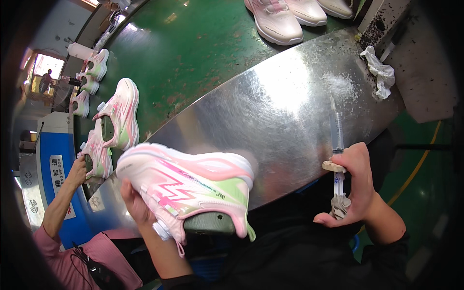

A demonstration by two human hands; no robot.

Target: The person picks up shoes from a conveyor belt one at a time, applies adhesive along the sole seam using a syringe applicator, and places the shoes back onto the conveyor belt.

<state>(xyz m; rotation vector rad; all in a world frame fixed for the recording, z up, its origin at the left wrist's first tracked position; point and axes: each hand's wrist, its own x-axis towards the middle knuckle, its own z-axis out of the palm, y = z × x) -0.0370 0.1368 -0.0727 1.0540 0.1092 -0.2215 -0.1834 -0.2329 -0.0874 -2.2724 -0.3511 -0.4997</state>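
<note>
My left hand [137, 205] grips a pink, white and green sneaker [205, 169] near its tongue and lacing dial. The sneaker is held sideways over the near edge of the metal table, sole upward, with a dark green shoe last [210, 223] filling its opening. In my right hand [358, 176] is a syringe [337, 134], its thin needle pointing away from me. A round beige piece [333, 166] sits around the syringe's flange, and crumpled grey wrapping [340, 205] covers the plunger end by my thumb. The needle is well apart from the sneaker.
The shiny metal table [232, 116] borders a green conveyor belt [193, 58]. White powder [340, 87] and a crumpled tissue [379, 72] lie at right. More sneakers [275, 24] stand at the far side. At left, a co-worker's hand [75, 175] touches one of two matching sneakers [123, 111].
</note>
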